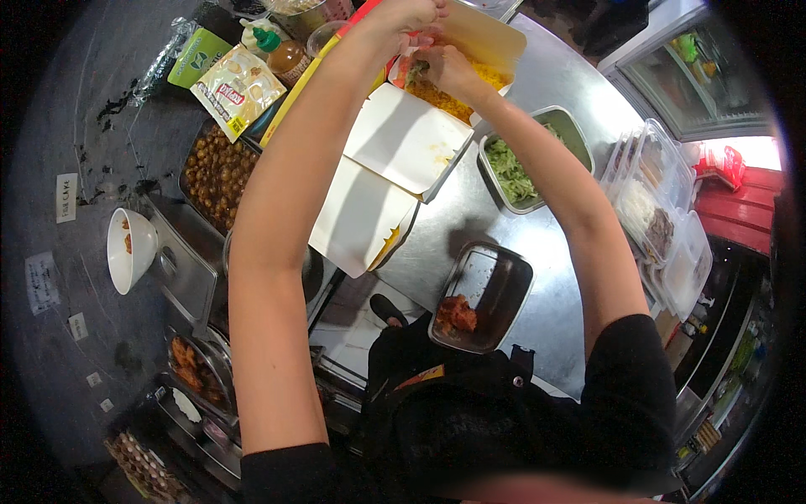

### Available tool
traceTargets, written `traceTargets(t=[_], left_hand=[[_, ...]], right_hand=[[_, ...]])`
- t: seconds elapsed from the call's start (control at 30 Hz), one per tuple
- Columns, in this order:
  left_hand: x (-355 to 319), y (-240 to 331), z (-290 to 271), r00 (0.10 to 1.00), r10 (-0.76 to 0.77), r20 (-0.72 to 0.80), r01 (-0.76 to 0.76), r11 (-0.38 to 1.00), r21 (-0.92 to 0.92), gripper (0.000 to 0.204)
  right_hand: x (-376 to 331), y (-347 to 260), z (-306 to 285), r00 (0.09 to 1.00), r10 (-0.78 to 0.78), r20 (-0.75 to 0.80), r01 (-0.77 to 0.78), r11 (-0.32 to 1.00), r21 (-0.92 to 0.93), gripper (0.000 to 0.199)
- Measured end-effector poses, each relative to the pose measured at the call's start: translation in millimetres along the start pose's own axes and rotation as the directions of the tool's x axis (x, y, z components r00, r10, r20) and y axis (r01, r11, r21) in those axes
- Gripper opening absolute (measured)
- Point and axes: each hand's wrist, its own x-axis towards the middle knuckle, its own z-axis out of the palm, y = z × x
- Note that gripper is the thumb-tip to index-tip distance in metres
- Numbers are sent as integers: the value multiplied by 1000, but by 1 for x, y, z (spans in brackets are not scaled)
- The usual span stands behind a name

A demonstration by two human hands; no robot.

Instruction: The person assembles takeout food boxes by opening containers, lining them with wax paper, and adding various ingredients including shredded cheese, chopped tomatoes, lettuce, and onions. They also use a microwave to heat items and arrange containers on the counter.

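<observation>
At the top of the head view my left hand (413,13) has its fingers curled, beside the far takeaway box. Just below it, some crumpled clear plastic (411,42) shows between my hands; whether the left fingers grip it is unclear. My right hand (449,70) reaches into the open box of yellow rice (485,77), fingers drawn together. Greenish bits (416,72) show at those fingertips, too small to name. Two takeaway boxes with white lids, a middle one (403,134) and a nearer one (357,214), stand closer to me, yellow food showing at the nearer one's edge.
A tub of shredded cucumber (514,172) sits right of the boxes. Nearer is a metal pan (495,323) with a piece of fried chicken (456,315). Stacked clear containers (651,202) stand at right. On the left are a tray of brown balls (220,172) and a white bowl (130,252).
</observation>
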Motion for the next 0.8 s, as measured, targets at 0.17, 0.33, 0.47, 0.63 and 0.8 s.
traceTargets(t=[0.17,0.33,0.47,0.63,0.8], left_hand=[[4,-10,-10,1000,20,8,-20,998,-56,39],[20,-9,-12,992,0,124,20,986,-163,24],[27,-1,8,993,39,111,-25,992,-120,18],[29,-7,0,996,0,88,13,989,-144,15],[30,-13,-5,999,30,22,-25,983,-181,12]], right_hand=[[13,-4,-14,998,28,55,-16,980,-197,33],[12,14,-22,989,-142,52,151,931,-334,30],[11,36,-16,997,-22,-80,2,971,-240,25],[10,16,-17,984,-175,-18,168,965,-204,22],[5,-19,-22,982,-96,165,113,989,-96,22]])
